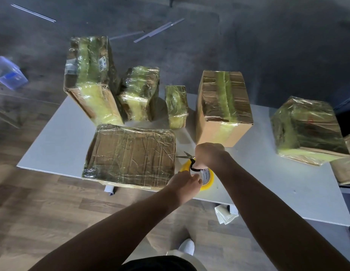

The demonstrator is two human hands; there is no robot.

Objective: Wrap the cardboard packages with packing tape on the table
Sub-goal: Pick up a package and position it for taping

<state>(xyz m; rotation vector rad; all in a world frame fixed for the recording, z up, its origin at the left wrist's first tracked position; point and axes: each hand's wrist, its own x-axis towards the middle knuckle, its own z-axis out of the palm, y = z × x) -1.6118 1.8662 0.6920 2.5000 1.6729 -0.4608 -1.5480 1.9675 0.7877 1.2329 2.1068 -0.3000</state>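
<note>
Tape roll lies between right hand (gripping scissors) and left hand, apparently pinching it.

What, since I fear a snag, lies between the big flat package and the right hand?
Head view: only the open blades of the scissors, gripped by the right hand, above bare table.

Cardboard packages gleam glossy and crinkled under plastic tape (matt white table, seemingly wood-grain floor).
</note>
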